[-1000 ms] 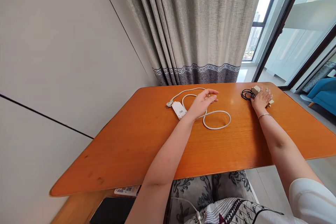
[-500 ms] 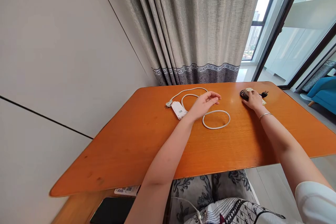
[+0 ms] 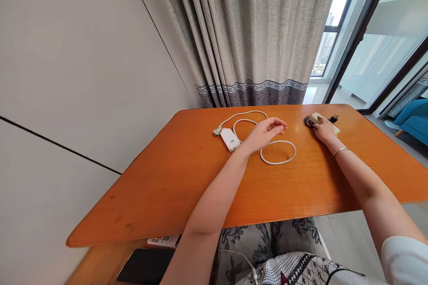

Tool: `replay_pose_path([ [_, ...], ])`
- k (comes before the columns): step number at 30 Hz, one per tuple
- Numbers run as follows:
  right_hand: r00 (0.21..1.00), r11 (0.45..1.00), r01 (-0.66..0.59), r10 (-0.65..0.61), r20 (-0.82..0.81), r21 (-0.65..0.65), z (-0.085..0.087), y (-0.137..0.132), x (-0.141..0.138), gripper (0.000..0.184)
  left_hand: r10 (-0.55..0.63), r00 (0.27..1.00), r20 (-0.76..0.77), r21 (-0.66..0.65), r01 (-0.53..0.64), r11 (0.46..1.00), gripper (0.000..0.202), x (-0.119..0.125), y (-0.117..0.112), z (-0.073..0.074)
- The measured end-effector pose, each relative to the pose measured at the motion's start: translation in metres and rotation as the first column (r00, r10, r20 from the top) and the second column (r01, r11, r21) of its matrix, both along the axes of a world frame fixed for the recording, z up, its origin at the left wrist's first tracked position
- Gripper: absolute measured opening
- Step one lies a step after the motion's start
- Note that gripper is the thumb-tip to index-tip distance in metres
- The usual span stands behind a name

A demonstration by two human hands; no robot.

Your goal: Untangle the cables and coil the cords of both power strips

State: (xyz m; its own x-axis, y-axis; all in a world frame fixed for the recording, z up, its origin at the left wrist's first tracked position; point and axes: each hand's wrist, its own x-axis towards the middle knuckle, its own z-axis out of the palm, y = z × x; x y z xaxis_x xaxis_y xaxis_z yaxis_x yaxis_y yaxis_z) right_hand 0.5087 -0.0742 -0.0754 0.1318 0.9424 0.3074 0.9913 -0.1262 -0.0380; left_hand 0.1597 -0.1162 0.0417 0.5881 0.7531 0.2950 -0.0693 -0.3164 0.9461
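My left hand point(image 3: 267, 132) hovers above the white cable point(image 3: 278, 163), its fingers loosely bent, thumb apart, nothing in it. Just left of that wrist lies a white power strip point(image 3: 230, 139), a small label on its upward face. The cable runs from it in loops to a plug point(image 3: 217, 131) on the table. At the right, my right hand point(image 3: 324, 131) is closed over a cream power strip point(image 3: 337, 131), hiding its middle. A black cord point(image 3: 307, 121) bundles by the fingers, and its black plug point(image 3: 333, 118) sticks out on the far side.
The orange wooden table point(image 3: 160, 182) has rounded corners. Behind it hangs a grey curtain point(image 3: 254, 31), with a wall on the left and a glass door at the right. A black flat object point(image 3: 145, 266) lies on a lower surface at the left, below the tabletop.
The view has shifted slightly. My left hand has moved a little to the right above the white cable. My right hand stays on the cream power strip, which has turned slightly.
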Motion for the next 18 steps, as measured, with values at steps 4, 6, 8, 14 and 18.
replay_pose_path([
  [4,0.982,0.982,-0.182,0.183,0.036,-0.042,0.000,-0.020,-0.004,0.031,0.019,0.999,-0.042,0.016,-0.019,1.000,0.019,0.004,0.003,-0.006],
  [6,0.966,0.967,-0.251,0.253,0.052,-0.036,-0.001,-0.030,-0.007,0.031,0.062,0.993,-0.097,0.049,-0.057,0.997,0.017,0.008,0.004,-0.012],
  [8,0.952,0.954,-0.299,0.300,0.063,-0.035,0.000,-0.037,-0.010,0.030,0.111,0.978,-0.174,0.109,-0.093,0.990,0.016,0.016,0.007,-0.022],
  [14,0.954,0.959,-0.284,0.281,0.105,0.007,0.007,-0.049,-0.034,0.033,0.257,0.899,-0.355,0.264,-0.168,0.950,0.020,0.050,0.023,-0.051],
  [18,0.985,0.995,-0.103,0.100,0.144,0.013,0.012,-0.048,-0.070,0.047,0.267,0.820,-0.507,0.322,-0.107,0.941,0.027,0.065,0.026,-0.062],
])
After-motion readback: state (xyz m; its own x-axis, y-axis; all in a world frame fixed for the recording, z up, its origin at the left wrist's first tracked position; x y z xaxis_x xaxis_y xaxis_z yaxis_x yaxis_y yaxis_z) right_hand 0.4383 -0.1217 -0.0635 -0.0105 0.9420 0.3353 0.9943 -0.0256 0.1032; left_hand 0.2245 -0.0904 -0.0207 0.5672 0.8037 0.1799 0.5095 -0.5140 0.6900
